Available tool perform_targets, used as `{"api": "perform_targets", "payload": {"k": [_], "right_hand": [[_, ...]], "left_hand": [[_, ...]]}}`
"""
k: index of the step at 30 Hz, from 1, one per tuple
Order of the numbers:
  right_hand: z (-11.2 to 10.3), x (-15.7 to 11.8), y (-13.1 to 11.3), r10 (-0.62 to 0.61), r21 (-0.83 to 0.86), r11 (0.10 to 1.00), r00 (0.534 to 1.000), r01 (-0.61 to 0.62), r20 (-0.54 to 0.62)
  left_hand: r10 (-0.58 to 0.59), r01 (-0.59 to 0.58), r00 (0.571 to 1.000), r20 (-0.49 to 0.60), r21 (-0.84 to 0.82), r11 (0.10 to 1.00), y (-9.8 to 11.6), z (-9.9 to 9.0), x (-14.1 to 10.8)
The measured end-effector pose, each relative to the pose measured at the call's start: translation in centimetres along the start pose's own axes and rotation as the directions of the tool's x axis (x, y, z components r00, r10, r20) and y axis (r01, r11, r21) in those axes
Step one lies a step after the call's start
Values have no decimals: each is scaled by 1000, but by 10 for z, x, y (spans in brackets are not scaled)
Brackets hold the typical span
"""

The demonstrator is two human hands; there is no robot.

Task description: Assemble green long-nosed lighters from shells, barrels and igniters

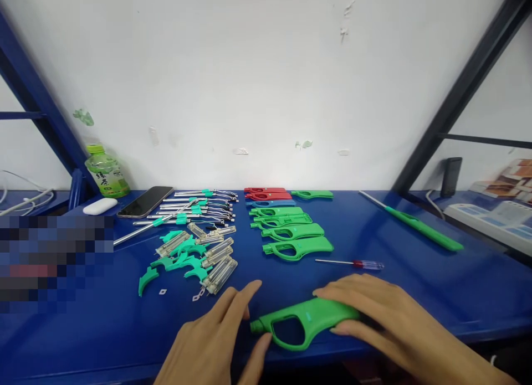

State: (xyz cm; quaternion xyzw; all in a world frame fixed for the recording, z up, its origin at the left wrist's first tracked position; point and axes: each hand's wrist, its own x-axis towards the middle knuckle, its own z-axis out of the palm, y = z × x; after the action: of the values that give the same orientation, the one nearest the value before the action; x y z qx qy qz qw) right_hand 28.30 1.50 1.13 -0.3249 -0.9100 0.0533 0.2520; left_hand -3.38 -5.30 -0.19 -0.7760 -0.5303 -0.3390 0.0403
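A green lighter casing (pixel 318 314) with a trigger loop lies tilted near the table's front edge. My right hand (pixel 374 310) grips its handle end, thumb on the near side and fingers over the far side. At the narrow nozzle end is my left hand (pixel 218 332), its fingers apart, index raised and thumb tip close to the loop; whether the thumb touches the casing I cannot tell. Beyond the right hand lies a screwdriver (pixel 368 265) with a clear purple and red handle. More green casings (pixel 299 246) are lined up behind, with red casings (pixel 268 195) and a blue casing (pixel 270 203).
Left of the casings are teal triggers (pixel 147 280), clear fuel tanks (pixel 220 275) and metal lighter rods with wires (pixel 195 212). A phone (pixel 145 201), white case (pixel 100 206) and green bottle (pixel 106 173) stand back left. One long green lighter (pixel 419 227) lies right.
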Motion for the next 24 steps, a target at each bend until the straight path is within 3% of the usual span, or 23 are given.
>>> {"api": "perform_targets", "payload": {"k": [4, 10, 17, 24], "right_hand": [[2, 5, -8, 53, 3, 999, 999, -53, -5], [4, 5, -11, 91, -6, 996, 996, -91, -25], [-1, -16, 9, 191, -32, 978, 949, -205, -250], [-4, -40, 29, 241, -94, 956, 926, -278, -289]], "left_hand": [[9, -19, 994, 112, 92, 996, -6, 1, -3], [-41, 52, 968, 247, -37, 998, -5, -4, 3], [-21, 47, 981, 193, -134, 990, -10, 0, 6], [-47, 61, 983, 179, -78, 995, -4, -7, 5]]}}
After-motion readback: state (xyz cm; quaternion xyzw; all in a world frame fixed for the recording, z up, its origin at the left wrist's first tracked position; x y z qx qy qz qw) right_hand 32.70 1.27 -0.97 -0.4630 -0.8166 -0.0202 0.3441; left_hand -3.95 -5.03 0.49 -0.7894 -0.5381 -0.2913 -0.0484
